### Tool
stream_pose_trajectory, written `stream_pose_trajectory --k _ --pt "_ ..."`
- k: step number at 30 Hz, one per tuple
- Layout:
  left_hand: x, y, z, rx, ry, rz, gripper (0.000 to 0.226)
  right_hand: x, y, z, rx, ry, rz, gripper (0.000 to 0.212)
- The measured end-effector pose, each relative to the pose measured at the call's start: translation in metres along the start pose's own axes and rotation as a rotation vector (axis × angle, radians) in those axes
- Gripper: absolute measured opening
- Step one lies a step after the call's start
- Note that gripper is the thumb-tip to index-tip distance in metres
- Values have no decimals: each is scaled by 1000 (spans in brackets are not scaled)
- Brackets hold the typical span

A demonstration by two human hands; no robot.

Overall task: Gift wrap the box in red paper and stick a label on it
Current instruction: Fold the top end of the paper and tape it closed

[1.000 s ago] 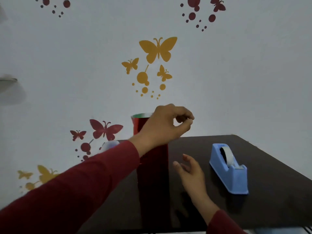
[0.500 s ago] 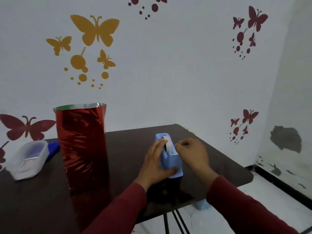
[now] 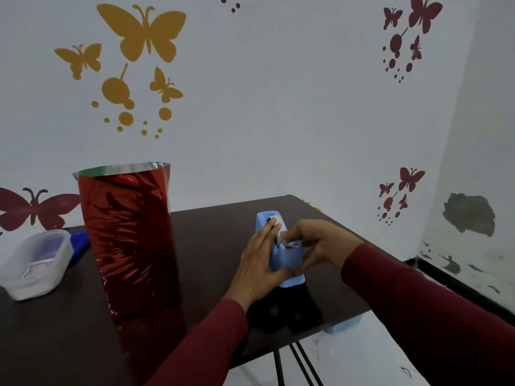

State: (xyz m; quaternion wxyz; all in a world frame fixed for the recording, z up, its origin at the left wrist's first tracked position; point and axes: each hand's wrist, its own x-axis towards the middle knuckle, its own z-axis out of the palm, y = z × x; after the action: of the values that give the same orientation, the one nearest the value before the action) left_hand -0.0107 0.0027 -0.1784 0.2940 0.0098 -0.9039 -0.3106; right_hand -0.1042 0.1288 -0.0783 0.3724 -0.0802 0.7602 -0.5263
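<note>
Hands now off the red-wrapped box (image 3: pixel 128 240): left hand (image 3: pixel 257 263) clamps the tape dispenser (image 3: pixel 287 263), right hand (image 3: pixel 315 246) pinches tape end. Sealing likely next.

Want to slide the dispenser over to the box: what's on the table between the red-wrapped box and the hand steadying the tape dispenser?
Nothing: the head view shows only bare dark table between the red-wrapped box and the left hand on the tape dispenser.

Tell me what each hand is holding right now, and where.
Left hand steadies the blue tape dispenser by its left side; right hand pinches the tape end at the cutter.
</note>
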Motion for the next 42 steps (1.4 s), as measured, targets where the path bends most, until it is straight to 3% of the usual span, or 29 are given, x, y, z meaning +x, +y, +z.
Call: stream_pose_trajectory --k 6,13,17,23,28,33,36,37,40,42 --pt "-1 0 0 -40 12 -6 95 -5 10 2 307 -6 -133 17" --pt "-1 1 0 -24 9 -12 88 -10 51 14 484 177 -331 18" --pt "-1 1 0 8 -4 -14 87 -8 67 18 487 210 -364 9" --pt "0 0 1 20 -13 -19 89 -6 80 15 507 109 -389 22" --pt "-1 -2 2 7 -3 -17 86 15 89 10 385 150 -415 31" --pt "-2 0 0 -10 -2 -30 86 18 87 4 285 127 -446 19" --pt "-4 1 -1 -26 -3 -37 85 11 102 0 -110 211 -556 7" --pt "-4 1 -1 -38 -4 -38 84 11 109 -2 -150 219 -602 13" --pt "-5 1 -1 -53 30 -7 79 3 120 -1 197 74 -688 22" --pt "-7 0 0 -22 98 62 68 -2 120 1 435 18 -655 42"
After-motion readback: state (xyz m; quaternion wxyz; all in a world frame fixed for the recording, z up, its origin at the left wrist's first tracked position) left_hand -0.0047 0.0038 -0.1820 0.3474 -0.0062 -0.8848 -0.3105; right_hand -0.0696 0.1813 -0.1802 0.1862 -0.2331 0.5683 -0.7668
